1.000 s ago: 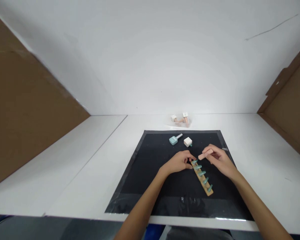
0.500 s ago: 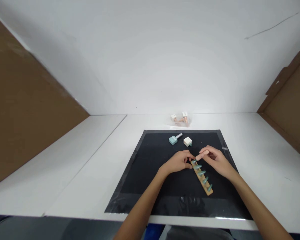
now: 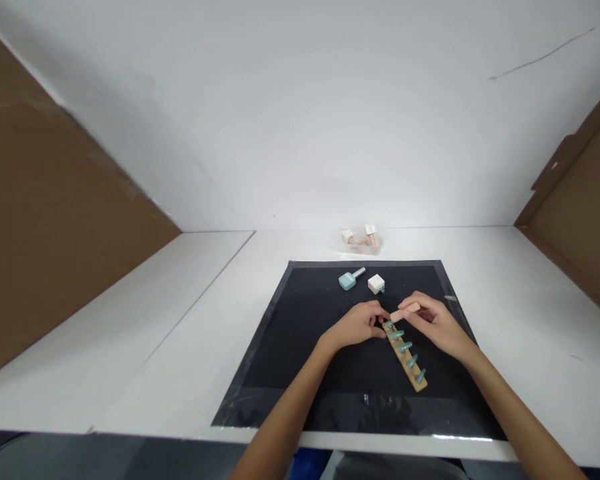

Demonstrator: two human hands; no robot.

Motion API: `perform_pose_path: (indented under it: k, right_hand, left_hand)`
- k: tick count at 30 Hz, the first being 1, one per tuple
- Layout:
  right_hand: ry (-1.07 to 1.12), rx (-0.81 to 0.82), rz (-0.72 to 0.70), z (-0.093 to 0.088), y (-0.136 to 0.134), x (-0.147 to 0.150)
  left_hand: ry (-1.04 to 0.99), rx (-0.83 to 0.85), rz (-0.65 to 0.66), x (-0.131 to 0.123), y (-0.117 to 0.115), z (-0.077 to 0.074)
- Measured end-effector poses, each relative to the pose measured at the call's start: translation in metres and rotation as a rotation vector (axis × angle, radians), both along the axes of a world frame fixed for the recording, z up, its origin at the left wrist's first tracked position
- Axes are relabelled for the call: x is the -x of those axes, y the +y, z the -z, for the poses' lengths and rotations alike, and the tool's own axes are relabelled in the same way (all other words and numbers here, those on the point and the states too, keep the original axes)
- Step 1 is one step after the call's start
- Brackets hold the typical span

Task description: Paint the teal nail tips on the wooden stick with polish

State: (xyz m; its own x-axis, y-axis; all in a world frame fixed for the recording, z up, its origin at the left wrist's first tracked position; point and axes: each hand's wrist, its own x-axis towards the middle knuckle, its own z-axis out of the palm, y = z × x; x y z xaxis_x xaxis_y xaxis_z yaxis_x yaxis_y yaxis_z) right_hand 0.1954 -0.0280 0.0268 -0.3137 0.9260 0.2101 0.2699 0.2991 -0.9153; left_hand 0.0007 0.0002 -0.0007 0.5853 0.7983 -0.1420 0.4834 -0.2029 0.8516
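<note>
A narrow wooden strip (image 3: 414,374) with several teal fake nails on it lies slantwise on the black mat (image 3: 300,347). My left hand (image 3: 359,323) pinches the strip's far end. My right hand (image 3: 433,321) holds a small pink stick (image 3: 405,311) whose tip meets the nail at that same end. A teal nail polish bottle (image 3: 349,280) and a white cube cap with a teal brush (image 3: 376,284) lie on the mat just beyond my hands.
A clear bag with small white and pink items (image 3: 361,239) sits on the white table behind the mat. Brown cardboard panels (image 3: 55,227) stand at the left and at the right (image 3: 580,227); a white wall closes the back.
My right hand has shifted a little left and down, bringing the pink stick's tip onto the far end of the strip. My left hand has stayed put.
</note>
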Motion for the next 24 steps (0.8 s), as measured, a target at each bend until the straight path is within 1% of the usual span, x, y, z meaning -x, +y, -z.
perform_pose_path:
  k: [3,8,11,18,21,24]
  right_hand:
    - [-0.019,0.015,-0.021,0.000,0.000,0.001]
    - [0.018,0.027,0.042,0.002,0.004,-0.005]
    - [0.035,0.041,0.044,-0.001,0.005,-0.009]
    - [0.025,0.084,-0.101,-0.013,-0.003,-0.004]
    - [0.006,0.110,-0.158,-0.014,-0.004,-0.002]
    - [-0.005,0.129,-0.183,-0.013,-0.003,-0.002]
  left_hand:
    - [-0.010,0.001,0.000,0.000,0.000,-0.001]
    - [-0.011,0.005,0.004,-0.001,-0.001,-0.002]
    - [-0.004,0.004,0.000,-0.001,-0.001,-0.003]
    - [-0.001,0.002,-0.003,-0.001,-0.001,-0.004]
    - [0.001,-0.003,-0.001,-0.001,-0.001,-0.004]
    - [0.003,-0.008,0.001,-0.001,0.000,-0.002]
